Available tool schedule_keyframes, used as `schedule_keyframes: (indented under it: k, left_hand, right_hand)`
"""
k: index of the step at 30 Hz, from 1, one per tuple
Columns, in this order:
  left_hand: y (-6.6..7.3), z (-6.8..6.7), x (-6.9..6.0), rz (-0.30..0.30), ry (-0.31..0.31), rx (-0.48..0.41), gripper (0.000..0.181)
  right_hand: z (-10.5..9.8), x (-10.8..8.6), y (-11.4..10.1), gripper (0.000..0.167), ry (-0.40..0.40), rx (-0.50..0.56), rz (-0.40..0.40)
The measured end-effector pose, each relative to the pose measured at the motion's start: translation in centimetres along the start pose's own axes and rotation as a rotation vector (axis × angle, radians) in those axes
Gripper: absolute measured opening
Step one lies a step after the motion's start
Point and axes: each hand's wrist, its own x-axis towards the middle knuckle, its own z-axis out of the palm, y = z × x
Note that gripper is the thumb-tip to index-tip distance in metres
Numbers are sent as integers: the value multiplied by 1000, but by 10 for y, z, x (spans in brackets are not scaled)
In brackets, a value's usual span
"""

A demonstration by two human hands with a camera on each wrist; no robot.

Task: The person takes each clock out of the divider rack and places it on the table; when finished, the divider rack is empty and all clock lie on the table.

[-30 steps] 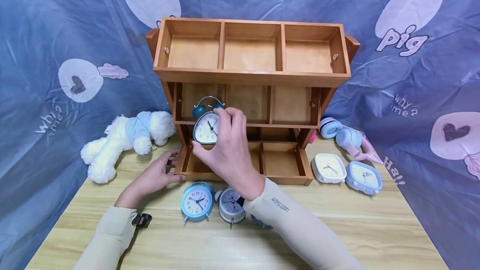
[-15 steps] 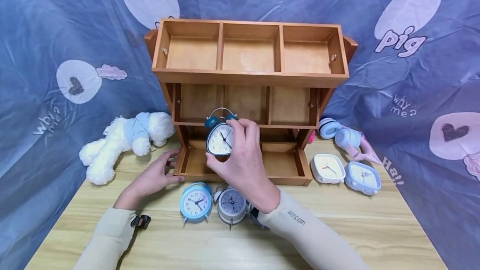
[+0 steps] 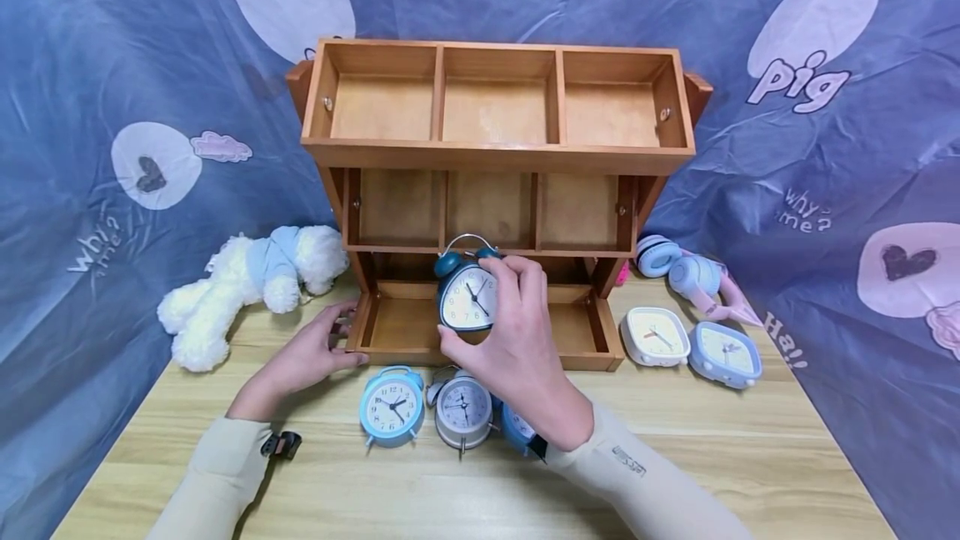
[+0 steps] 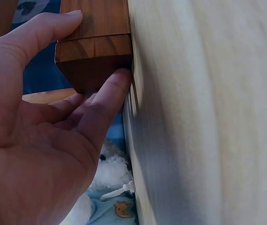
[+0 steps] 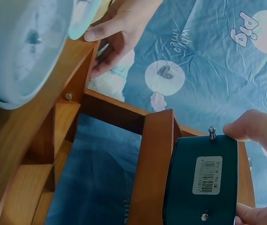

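My right hand (image 3: 517,348) holds a dark teal twin-bell alarm clock (image 3: 467,298) by its side, thumb low and fingers higher up. The clock is raised, face toward me, before the bottom tray of a tiered wooden organizer (image 3: 498,158). The right wrist view shows the clock's underside (image 5: 185,187), with a barcode label (image 5: 207,176) and metal feet. At the organizer's lower left corner (image 4: 95,47), my left hand (image 3: 318,344) grips the wood, thumb on the front and fingers round the side. The hand hides part of the clock's right edge.
In front of the organizer stand a light blue alarm clock (image 3: 392,407), a grey one (image 3: 462,411) and a partly hidden blue one (image 3: 517,430). White (image 3: 656,337) and pale blue (image 3: 726,354) square clocks, plus headphones (image 3: 693,275), lie right. A plush toy (image 3: 255,286) lies left.
My right hand has carried the teal clock rightward and down, from the left of the middle tier to before the bottom tray's middle. The left hand has stayed at the corner.
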Motion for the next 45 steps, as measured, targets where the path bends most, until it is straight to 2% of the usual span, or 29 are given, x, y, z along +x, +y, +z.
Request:
schedule_keyframes:
  k: [14,23,31,38,45]
  left_hand:
    - [-1,0,3,-1,-7,12,96]
    - [1,1,2,-6,-2,17,96]
    - [3,-1,2,-16,-10,-15,96]
    - [0,-2,-2,-3,-7,-2,99]
    - [1,-1,-2,-15,-10,-3,98]
  right_hand:
    - [-28,-26,22,93,-57,-45,106]
    - [-42,-44,36,91,-37,-66,151]
    - [-58,-60,53,91,-37,-91,192]
    - [-72,-75,66,90,-76,-118,246]
    - [-82,-92,81,90,-115,-128,276]
